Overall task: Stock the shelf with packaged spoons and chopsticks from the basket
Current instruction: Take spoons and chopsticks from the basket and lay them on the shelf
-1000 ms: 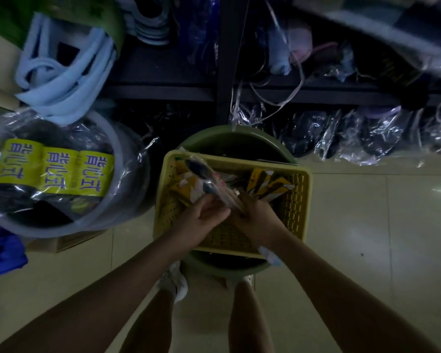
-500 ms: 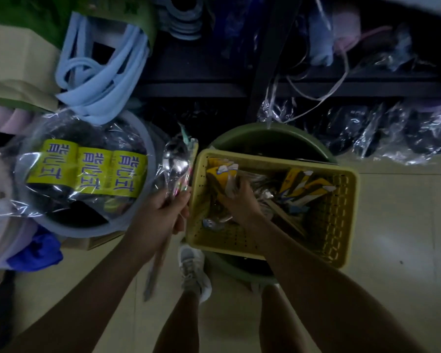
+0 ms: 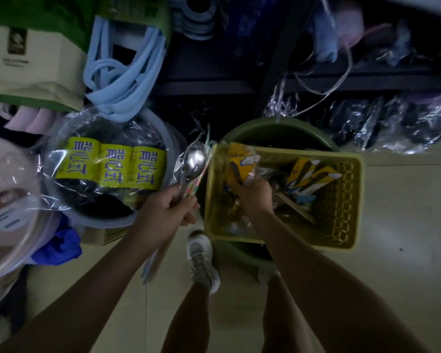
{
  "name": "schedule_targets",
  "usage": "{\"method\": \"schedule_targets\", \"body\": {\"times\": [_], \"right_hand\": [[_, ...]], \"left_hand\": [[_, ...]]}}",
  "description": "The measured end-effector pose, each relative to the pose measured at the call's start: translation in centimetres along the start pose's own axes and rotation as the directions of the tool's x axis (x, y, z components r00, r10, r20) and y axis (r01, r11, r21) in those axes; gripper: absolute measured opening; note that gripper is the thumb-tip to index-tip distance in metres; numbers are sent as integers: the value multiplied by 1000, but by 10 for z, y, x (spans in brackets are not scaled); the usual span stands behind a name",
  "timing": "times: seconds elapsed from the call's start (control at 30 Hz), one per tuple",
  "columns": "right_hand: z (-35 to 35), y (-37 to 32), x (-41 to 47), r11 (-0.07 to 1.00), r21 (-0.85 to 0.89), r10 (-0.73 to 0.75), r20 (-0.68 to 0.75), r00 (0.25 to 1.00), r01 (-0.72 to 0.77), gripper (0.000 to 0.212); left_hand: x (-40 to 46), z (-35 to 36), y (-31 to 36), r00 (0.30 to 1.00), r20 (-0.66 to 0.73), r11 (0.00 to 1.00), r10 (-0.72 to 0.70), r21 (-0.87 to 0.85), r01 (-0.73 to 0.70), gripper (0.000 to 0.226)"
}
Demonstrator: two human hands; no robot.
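A yellow perforated basket (image 3: 341, 200) rests on a green tub (image 3: 278, 128) in front of me. Several yellow chopstick packs (image 3: 313, 174) and clear-wrapped utensils lie inside it. My left hand (image 3: 163, 212) is closed around a bundle of packaged spoons (image 3: 194, 161) and long chopstick packs, held just left of the basket; the pack ends stick out below my wrist. My right hand (image 3: 255, 197) is inside the basket's left half, gripping a yellow pack (image 3: 242, 164) by its end. A dark shelf (image 3: 214, 82) stands behind the basket.
A plastic-wrapped basin with yellow labels (image 3: 107, 169) sits at the left, blue straps (image 3: 122, 72) above it. A pale lidded tub (image 3: 3, 200) is at the far left. Bagged goods (image 3: 392, 123) fill the lower shelf. My shoe (image 3: 201, 258) is on the tile floor.
My left hand carried the spoon bundle out of the basket to its left side. My right hand went back into the basket and closed on a yellow pack. The view shifted right.
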State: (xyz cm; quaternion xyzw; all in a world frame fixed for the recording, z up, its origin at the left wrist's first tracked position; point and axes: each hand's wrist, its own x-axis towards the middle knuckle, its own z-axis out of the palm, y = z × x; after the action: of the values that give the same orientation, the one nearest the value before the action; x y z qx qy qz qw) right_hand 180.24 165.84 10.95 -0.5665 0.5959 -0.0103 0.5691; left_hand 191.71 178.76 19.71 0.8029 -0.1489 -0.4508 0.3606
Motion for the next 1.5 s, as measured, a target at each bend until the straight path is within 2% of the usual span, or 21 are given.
{"method": "schedule_targets", "body": {"times": [0.07, 0.17, 0.27, 0.3, 0.37, 0.5, 0.57, 0.63, 0.73, 0.83, 0.9, 0.97, 1.07, 1.1, 1.17, 1.23, 1.33, 1.43, 1.5], "right_hand": [[-30, -25, -20, 987, 158, -12, 47, 999, 5, 15], [-87, -62, -56, 955, 282, -123, 74, 990, 98, 33], [-145, -88, -95, 910, 400, -136, 35, 990, 111, 13], [-164, -93, -106, 878, 472, -101, 25, 995, 77, 7], [-203, -106, -129, 798, 602, 0, 12, 1000, -8, 21], [-300, -127, -170, 608, 794, -60, 27, 998, 15, 14], [-356, -136, -192, 584, 809, -114, -3, 994, 69, 14], [-412, -142, -210, 606, 782, -174, -49, 984, 146, 13], [-488, -150, -237, 644, 714, -265, -129, 956, 275, 40], [-550, -169, -261, 644, 640, -387, -200, 900, 419, 28], [-581, -186, -269, 657, 584, -401, -266, 877, 477, 19], [-608, -204, -265, 706, 515, -362, -328, 873, 486, 22], [-638, -241, -256, 730, 525, -310, -316, 897, 438, 20], [-646, -257, -252, 708, 575, -299, -283, 911, 411, 25], [-660, -293, -246, 613, 693, -319, -221, 922, 379, 50], [-673, -331, -236, 535, 763, -352, -190, 916, 364, 47], [-687, -386, -219, 549, 757, -372, -159, 914, 355, 37], [-683, -441, -177, 629, 677, -351, -190, 917, 381, 28], [-680, -474, -139, 652, 663, -303, -218, 928, 369, 30]], "left_hand": [[-12, -1, 19, 998, 36, 996, 55, 65, -57, 24], [-36, 0, 63, 985, 105, 988, 137, 54, -143, 27], [-67, 3, 120, 962, 182, 977, 203, 25, -211, 25], [-78, 7, 139, 952, 211, 972, 221, 25, -232, 24], [-98, 19, 176, 925, 264, 955, 273, 38, -293, 24], [-143, 61, 259, 824, 393, 871, 408, 101, -480, 22], [-172, 88, 302, 760, 428, 815, 489, 85, -573, 18], [-199, 117, 341, 719, 395, 786, 573, -14, -618, 19], [-233, 163, 392, 710, 331, 780, 621, -169, -603, 18], [-259, 207, 442, 683, 299, 744, 666, -336, -578, 12], [-272, 227, 480, 697, 270, 730, 664, -440, -524, 16], [-286, 237, 519, 682, 301, 721, 667, -493, -487, 17], [-299, 239, 570, 643, 303, 686, 704, -525, -503, 19], [-300, 237, 586, 644, 289, 675, 708, -547, -496, 20], [-298, 233, 612, 667, 284, 663, 688, -621, -419, 22], [-288, 225, 635, 715, 259, 632, 649, -706, -318, 23], [-264, 212, 666, 787, 168, 568, 594, -780, -262, 16], [-242, 199, 695, 799, 96, 564, 594, -758, -328, 10], [-226, 191, 712, 800, 56, 585, 598, -713, -387, 10]]}}
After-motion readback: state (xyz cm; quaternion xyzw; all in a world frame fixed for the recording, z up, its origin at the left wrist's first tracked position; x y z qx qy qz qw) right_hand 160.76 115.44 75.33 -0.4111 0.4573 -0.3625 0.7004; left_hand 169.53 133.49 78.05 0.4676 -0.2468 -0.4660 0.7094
